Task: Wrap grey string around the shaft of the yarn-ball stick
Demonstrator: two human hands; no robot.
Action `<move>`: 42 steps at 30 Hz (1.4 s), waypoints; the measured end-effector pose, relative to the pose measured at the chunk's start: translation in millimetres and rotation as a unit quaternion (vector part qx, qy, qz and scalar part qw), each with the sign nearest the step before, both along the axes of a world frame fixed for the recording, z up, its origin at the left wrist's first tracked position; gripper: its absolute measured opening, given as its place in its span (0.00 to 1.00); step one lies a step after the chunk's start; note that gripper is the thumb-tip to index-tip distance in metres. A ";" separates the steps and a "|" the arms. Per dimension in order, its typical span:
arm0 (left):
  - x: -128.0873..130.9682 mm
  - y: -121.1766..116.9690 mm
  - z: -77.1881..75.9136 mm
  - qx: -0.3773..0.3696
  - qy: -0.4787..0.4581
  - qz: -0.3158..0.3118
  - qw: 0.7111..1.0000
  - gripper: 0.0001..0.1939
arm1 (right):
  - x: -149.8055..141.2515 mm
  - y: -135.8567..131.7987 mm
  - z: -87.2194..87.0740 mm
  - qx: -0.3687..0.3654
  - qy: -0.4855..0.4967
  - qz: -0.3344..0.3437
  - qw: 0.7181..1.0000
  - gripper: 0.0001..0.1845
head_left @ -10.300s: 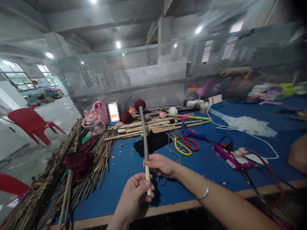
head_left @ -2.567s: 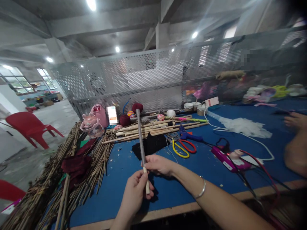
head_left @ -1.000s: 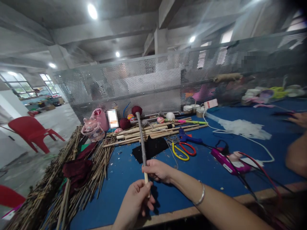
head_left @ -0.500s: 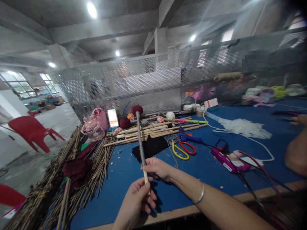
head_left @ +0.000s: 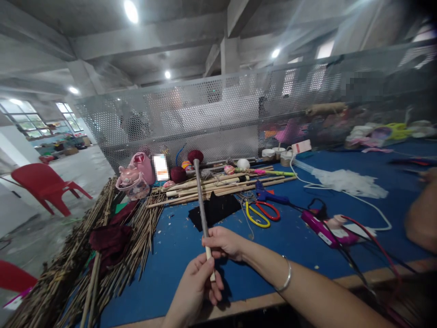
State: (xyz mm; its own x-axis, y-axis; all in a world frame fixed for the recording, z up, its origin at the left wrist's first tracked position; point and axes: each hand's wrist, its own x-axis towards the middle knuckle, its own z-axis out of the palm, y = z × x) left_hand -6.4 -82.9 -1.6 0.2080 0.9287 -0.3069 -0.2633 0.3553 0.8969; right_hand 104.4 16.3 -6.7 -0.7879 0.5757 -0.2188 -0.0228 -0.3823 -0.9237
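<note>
Both hands grip one long stick (head_left: 202, 207), tilted up and away over the blue table. Most of its length is wrapped in grey, while its near end is bare pale wood. My left hand (head_left: 200, 280) pinches that bare end between thumb and fingers. Higher up, where the grey wrap ends, my right hand (head_left: 223, 242) is closed around it; a silver bangle circles that wrist. Beyond the stick's far tip lies a dark red yarn ball (head_left: 195, 156). Behind the hands are a black cloth (head_left: 218, 209) and scissors (head_left: 259, 214) with yellow and red handles.
Bundled thin sticks (head_left: 119, 269) and a maroon cloth (head_left: 111, 241) lie left. A blue glue gun (head_left: 269, 195), a purple power strip (head_left: 324, 230) with cords, and white stringy material (head_left: 348, 182) lie right. A perforated metal screen (head_left: 211, 118) stands behind. Another person's arm (head_left: 421, 218) shows at the right edge.
The stick's bare lower end shows a little more below my left fingers. My hands stay almost in place. At the right edge, the other person's hand has moved slightly and blurs.
</note>
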 end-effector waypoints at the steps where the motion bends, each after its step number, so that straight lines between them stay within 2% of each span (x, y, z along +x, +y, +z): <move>1: 0.5 1.7 -0.1 0.014 0.035 0.007 0.999 0.21 | -1.4 0.0 -0.8 0.012 -0.017 -0.021 1.000 0.15; 3: 1.3 5.1 0.0 0.047 0.108 0.024 0.993 0.21 | -3.3 -0.1 -1.2 0.035 -0.039 -0.061 0.997 0.16; 5: 0.9 7.5 0.3 0.071 0.144 0.031 0.987 0.21 | -2.6 0.2 0.0 0.042 -0.046 -0.071 0.996 0.16; 10: -3.4 7.3 -0.7 0.068 0.068 0.031 0.995 0.22 | 4.9 2.3 4.5 -0.023 0.007 0.010 1.000 0.15; 13: -3.2 6.1 -2.3 0.072 0.047 0.034 0.996 0.22 | 4.6 2.0 4.4 -0.026 0.012 -0.004 1.000 0.14; 19: 2.9 5.3 -5.8 0.090 0.131 0.054 0.986 0.21 | -1.0 -1.7 5.1 -0.003 -0.037 -0.080 0.996 0.15; 25: -0.7 3.7 -3.6 0.095 0.076 0.023 0.992 0.18 | 3.5 -2.0 10.5 -0.044 0.014 0.007 0.999 0.15; 32: 1.2 3.4 -3.2 0.091 0.110 0.035 0.989 0.20 | -0.3 -2.3 5.8 -0.023 -0.025 -0.054 0.998 0.15; 34: 0.8 3.2 -3.3 0.089 0.112 0.034 0.989 0.21 | 1.1 -1.3 6.1 -0.024 -0.033 -0.040 0.998 0.14; 38: -2.9 2.2 -3.2 0.093 0.084 0.018 0.992 0.20 | 5.7 -0.6 8.4 -0.061 0.000 0.040 0.997 0.15; 40: -4.4 1.9 -3.3 0.098 0.068 0.015 0.993 0.19 | 5.4 -1.9 8.6 -0.057 0.013 0.038 0.998 0.15; 42: -4.9 2.0 -3.4 0.092 0.056 0.018 0.994 0.19 | 2.9 -3.4 7.8 -0.048 0.008 0.004 0.999 0.12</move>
